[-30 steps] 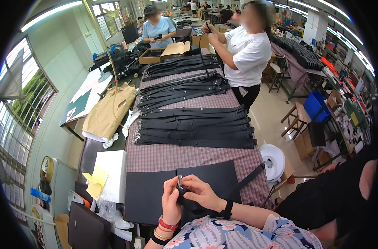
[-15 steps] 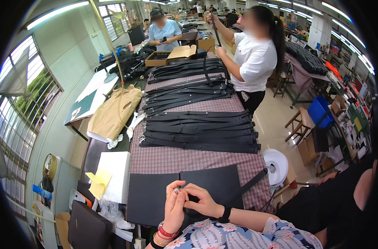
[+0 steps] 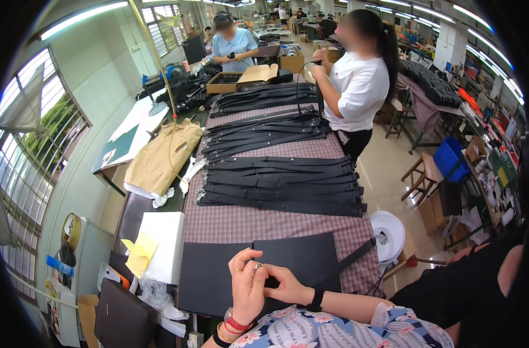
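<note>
In front of me, my left hand (image 3: pixel 247 287) is raised with its thumb and fingers closed on a small shiny metal fitting (image 3: pixel 257 267). My right hand (image 3: pixel 286 285) meets it from the right, fingers bent and pinched close to the fitting. A black strap (image 3: pixel 357 253) slants from the table's right edge toward my right hand, which appears to grip it; the part between my fingers is hidden. Beneath both hands lie two black flat panels, a left panel (image 3: pixel 209 269) and a right panel (image 3: pixel 299 250), side by side.
Rows of black straps (image 3: pixel 282 185) lie across the checked tablecloth (image 3: pixel 276 223). A white foam block (image 3: pixel 170 238) and brown paper (image 3: pixel 166 153) sit left. A white bucket (image 3: pixel 386 223) stands right. One co-worker (image 3: pixel 357 87) handles a strap; another person (image 3: pixel 234 46) stands beyond an open carton (image 3: pixel 221 87).
My hands stay together; the metal fitting has shifted slightly right between my fingers. The co-worker at the right has lowered the raised hand and brought both hands together.
</note>
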The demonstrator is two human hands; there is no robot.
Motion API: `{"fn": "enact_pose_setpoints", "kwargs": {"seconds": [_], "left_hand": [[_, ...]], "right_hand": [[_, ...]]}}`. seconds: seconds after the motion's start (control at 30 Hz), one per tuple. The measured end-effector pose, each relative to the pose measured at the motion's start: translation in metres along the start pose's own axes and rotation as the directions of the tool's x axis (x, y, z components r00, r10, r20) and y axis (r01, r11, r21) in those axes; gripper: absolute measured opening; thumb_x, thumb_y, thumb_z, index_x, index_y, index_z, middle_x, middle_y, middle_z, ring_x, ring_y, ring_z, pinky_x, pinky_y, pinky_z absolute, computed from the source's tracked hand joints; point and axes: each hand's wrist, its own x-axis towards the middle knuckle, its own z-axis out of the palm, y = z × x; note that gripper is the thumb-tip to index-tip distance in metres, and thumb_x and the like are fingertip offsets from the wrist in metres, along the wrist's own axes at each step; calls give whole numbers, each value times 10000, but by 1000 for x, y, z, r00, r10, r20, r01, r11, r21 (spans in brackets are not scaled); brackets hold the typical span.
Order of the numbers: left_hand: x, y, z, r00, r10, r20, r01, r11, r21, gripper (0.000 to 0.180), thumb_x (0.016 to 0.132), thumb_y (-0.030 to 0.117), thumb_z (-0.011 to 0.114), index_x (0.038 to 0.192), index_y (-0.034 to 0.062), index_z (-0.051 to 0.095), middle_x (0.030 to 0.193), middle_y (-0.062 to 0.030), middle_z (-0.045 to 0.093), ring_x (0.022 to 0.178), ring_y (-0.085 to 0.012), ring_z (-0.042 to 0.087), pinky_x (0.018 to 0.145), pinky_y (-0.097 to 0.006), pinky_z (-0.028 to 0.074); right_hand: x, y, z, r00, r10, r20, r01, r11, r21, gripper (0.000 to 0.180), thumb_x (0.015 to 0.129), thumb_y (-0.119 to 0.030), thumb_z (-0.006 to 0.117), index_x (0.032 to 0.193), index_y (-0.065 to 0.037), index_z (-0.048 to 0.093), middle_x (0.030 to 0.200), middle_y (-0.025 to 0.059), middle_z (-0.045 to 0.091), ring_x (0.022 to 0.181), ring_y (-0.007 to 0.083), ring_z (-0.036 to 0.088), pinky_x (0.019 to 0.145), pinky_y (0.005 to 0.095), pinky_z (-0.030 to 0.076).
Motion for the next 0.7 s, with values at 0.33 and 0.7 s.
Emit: {"fn": "enact_pose_setpoints", "kwargs": {"seconds": [0.33, 0.7], "left_hand": [[4, -11, -11, 910, -362, -202, -16, 458, -889, 300, 1064, 335, 438, 874, 104, 460, 1099, -70, 578, 1042, -190, 574, 1036, -382, 401], [-7, -72, -48, 855, -459, -241, -187, 161, -969, 316, 1055, 354, 441, 871, 102, 483, 1088, -48, 595, 999, -159, 587, 1052, -375, 441]], "right_hand": [[25, -3, 3, 989, -107, 105, 126, 973, -196, 529, 837, -239, 773, 1294, -50, 585, 1119, 107, 634, 982, 267, 608, 875, 366, 491], [42, 16, 28, 989, -104, 105, 111, 992, -57, 753, 786, -264, 826, 1410, -65, 456, 1226, 129, 618, 1116, 249, 619, 957, 356, 485]]}}
